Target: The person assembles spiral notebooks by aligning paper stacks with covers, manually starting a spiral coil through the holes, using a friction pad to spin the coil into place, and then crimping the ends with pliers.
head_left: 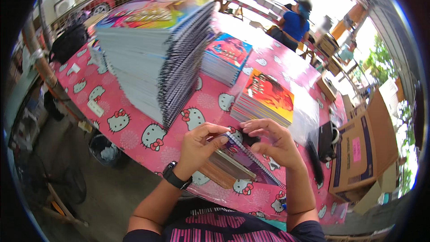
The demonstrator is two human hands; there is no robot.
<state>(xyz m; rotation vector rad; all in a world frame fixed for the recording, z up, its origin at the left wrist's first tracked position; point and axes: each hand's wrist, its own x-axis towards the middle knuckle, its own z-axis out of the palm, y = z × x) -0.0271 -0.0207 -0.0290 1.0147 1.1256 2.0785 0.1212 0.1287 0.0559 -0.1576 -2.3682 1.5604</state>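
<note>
My left hand [201,145], with a black watch at its wrist, pinches the upper corner of a spiral-bound notebook [254,163] with a purple cover, held tilted above the table. A dark wire coil runs along the notebook's edge toward my right forearm. My right hand [274,141] is curled beside the coil's upper end. A small black object [250,139] sits between its fingers and thumb; its kind is not clear. Beneath the notebook lies a flat piece of brown wood [217,174].
A tall stack of spiral notebooks [148,58] stands at the left. Two shorter notebook stacks, blue-topped [227,56] and red-yellow [266,94], sit beyond my hands on the pink table cover [130,141]. Right: a black brush-like thing [312,154], an open cardboard box [363,145]. A person [293,24] is farther back.
</note>
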